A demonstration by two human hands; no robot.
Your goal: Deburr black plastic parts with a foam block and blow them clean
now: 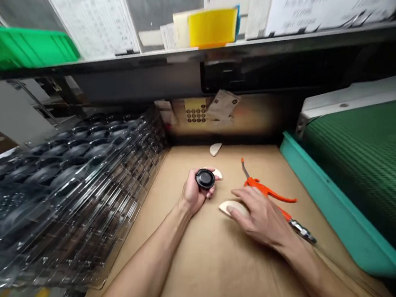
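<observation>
My left hand is closed around a round black disc-shaped part, its flat face turned up. Just behind that hand a pale half-round pad shows in part; whether the fingers touch it, I cannot tell. My right hand grips another cream half-round pad low over the board, thumb on the near side and fingers on the far side. Beyond and partly under the right hand lies an orange air blow gun with a metal hose fitting. A third pale pad rests farther back.
Stacked clear plastic trays holding dark round parts stand on the left. On the right, a teal tray edge runs beside a green belt. A shelf with a yellow bin and green bin crosses above the cardboard surface.
</observation>
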